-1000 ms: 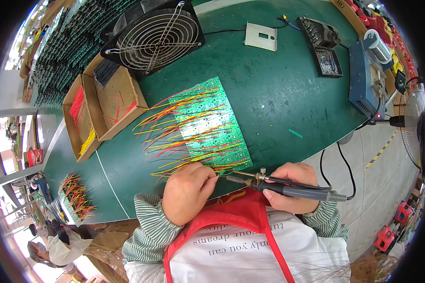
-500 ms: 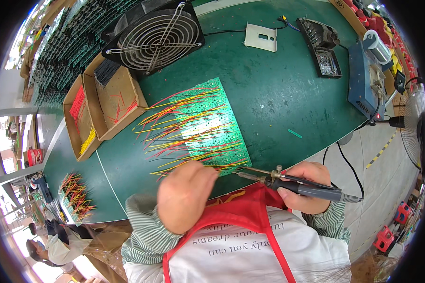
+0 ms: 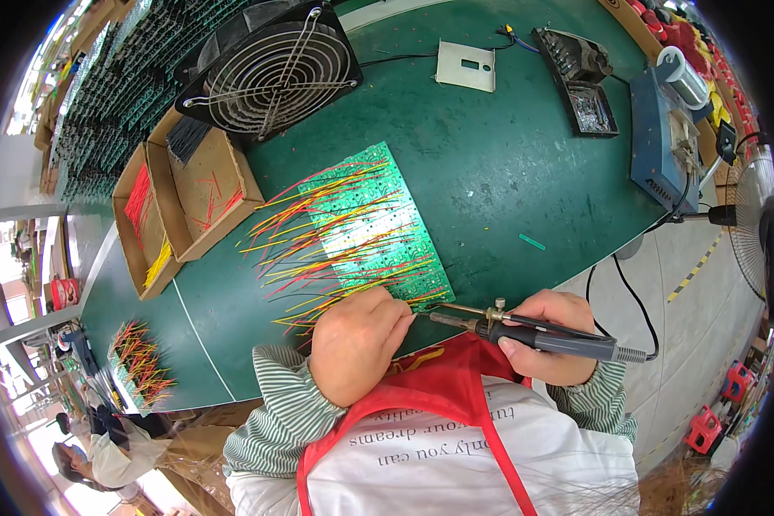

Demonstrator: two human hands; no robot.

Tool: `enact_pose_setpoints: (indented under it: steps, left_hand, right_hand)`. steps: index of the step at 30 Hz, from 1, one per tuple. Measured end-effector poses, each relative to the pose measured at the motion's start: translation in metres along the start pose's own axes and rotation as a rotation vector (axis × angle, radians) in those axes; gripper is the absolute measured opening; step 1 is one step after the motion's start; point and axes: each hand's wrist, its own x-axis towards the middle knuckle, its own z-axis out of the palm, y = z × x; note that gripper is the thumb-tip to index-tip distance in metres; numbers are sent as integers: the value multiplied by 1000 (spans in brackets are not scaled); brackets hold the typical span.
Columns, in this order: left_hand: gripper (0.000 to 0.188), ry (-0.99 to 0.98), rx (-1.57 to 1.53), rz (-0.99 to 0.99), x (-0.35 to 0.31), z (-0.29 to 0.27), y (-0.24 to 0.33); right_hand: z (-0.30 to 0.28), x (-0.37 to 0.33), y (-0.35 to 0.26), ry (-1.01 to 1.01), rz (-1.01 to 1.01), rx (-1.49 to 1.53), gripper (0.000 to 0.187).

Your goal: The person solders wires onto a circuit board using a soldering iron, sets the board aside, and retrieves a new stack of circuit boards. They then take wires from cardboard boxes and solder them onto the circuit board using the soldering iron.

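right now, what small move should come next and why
Perhaps ease the soldering iron toward the near edge of the green board: the right hand holds it with its tip close by, and the left hand is pinched beside that tip.

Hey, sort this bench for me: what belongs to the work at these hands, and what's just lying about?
Belongs, by the look of it:
soldering iron, in the right hand
wired circuit board, left hand at its near edge
cardboard tray of loose wires, probably

Lying about, apparently:
pale slotted plate
small green strip
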Motion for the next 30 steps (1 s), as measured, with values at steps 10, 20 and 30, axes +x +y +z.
enact_pose_setpoints:
  steps: [10, 20, 30]
  left_hand:
    - [6, -3, 21, -19, -1, -3, -1]
    - [6, 270, 266, -346, -10, -89, -57]
    - [15, 71, 630, -307, -1, -88, -110]
  right_hand:
    - [-4, 2, -2, 68, -47, -43, 20]
    - [-9, -3, 4, 154, 7, -25, 23]
    - [-6, 3, 1, 151, 7, -33, 23]
